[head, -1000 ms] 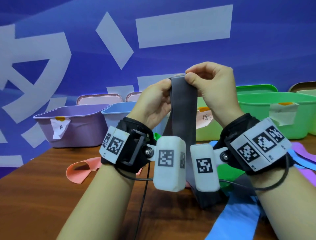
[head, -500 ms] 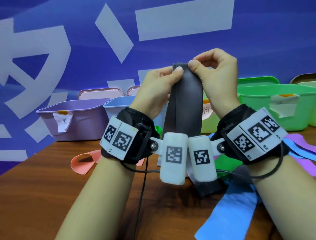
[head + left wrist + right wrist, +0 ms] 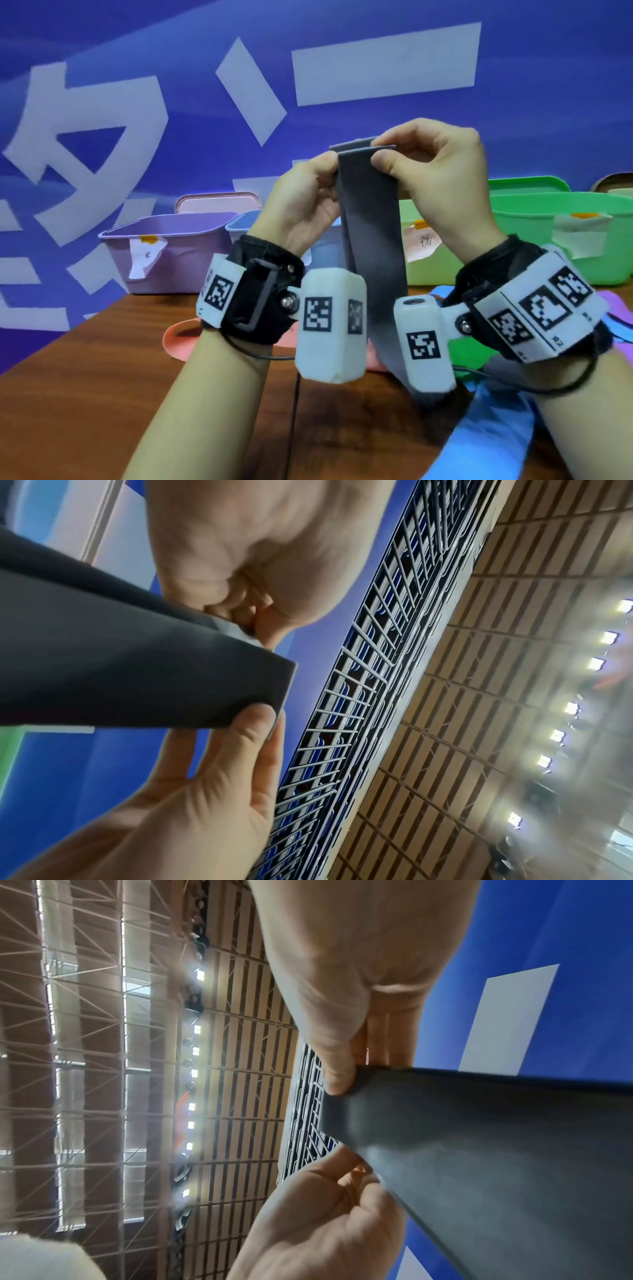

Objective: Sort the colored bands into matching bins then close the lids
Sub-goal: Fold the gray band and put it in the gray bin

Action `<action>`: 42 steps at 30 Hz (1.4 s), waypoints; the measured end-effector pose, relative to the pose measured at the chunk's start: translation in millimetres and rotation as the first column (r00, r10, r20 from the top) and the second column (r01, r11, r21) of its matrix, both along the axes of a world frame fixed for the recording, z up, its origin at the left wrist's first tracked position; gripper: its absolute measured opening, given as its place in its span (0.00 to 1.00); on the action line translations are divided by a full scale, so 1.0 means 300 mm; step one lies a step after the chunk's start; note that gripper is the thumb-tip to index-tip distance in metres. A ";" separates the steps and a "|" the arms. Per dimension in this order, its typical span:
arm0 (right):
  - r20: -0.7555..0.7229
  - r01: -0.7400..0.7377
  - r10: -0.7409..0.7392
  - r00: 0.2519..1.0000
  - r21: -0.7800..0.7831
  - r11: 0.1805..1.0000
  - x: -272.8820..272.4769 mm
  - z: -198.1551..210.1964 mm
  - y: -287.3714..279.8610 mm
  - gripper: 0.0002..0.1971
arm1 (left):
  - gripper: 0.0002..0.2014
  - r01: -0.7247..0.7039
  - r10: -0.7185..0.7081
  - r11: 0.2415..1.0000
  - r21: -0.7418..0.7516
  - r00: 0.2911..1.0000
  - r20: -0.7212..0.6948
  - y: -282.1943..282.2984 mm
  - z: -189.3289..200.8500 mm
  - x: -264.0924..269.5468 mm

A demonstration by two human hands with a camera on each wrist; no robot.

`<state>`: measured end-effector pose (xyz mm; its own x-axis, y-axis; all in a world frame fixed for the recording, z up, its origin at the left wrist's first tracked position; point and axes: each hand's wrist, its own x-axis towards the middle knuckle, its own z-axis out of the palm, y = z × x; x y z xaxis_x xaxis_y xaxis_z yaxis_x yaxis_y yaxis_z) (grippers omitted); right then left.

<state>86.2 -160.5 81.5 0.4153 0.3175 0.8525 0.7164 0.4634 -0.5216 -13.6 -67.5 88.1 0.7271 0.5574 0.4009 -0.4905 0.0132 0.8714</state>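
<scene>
A wide grey band (image 3: 373,219) hangs upright in front of me, its lower end reaching the table. My left hand (image 3: 329,164) pinches its top left edge and my right hand (image 3: 383,150) pinches the top right corner, thumb on the near face. Two layers show at the top edge. The left wrist view shows the left hand (image 3: 240,610) on the grey band (image 3: 120,669), with the right hand (image 3: 260,723) below. In the right wrist view the right hand (image 3: 339,1080) pinches the grey band (image 3: 479,1137) above the left hand (image 3: 346,1172).
Open bins line the back of the wooden table: purple bin (image 3: 171,260), blue bin (image 3: 239,226), light green bin (image 3: 438,267), green bin (image 3: 534,240). Loose bands lie on the table: salmon band (image 3: 178,339), blue band (image 3: 489,438), green band (image 3: 466,349), purple band (image 3: 616,301).
My wrists have moved slightly apart, so the band's top is held wider and flatter. Both hands have kept their pinch on it.
</scene>
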 end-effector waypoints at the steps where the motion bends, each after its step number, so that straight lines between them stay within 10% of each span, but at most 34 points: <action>1: -0.011 -0.005 0.004 1.000 -0.012 1.000 0.005 0.000 0.000 0.11 | 0.12 0.010 -0.010 1.000 -0.001 1.000 0.001 -0.005 -0.001 0.004; 14: -0.077 0.096 -0.101 0.992 -0.058 0.994 0.050 -0.008 0.023 0.09 | 0.14 -0.018 0.040 0.976 0.218 0.994 -0.098 -0.035 -0.011 0.008; 24: -0.051 -0.075 0.067 0.996 -0.184 0.980 0.012 0.024 -0.024 0.08 | 0.14 -0.411 0.385 0.885 0.220 0.910 0.151 0.055 0.093 -0.115; 34: 0.138 -0.010 0.318 0.938 -0.907 0.421 -0.013 -0.159 0.117 0.09 | 0.19 -0.569 0.569 0.763 0.307 0.816 0.098 0.209 0.179 -0.388; 42: 0.282 0.208 0.221 0.934 -0.929 0.307 0.071 -0.114 -0.027 0.08 | 0.18 -0.492 0.515 0.784 0.378 0.856 0.047 0.173 0.115 -0.385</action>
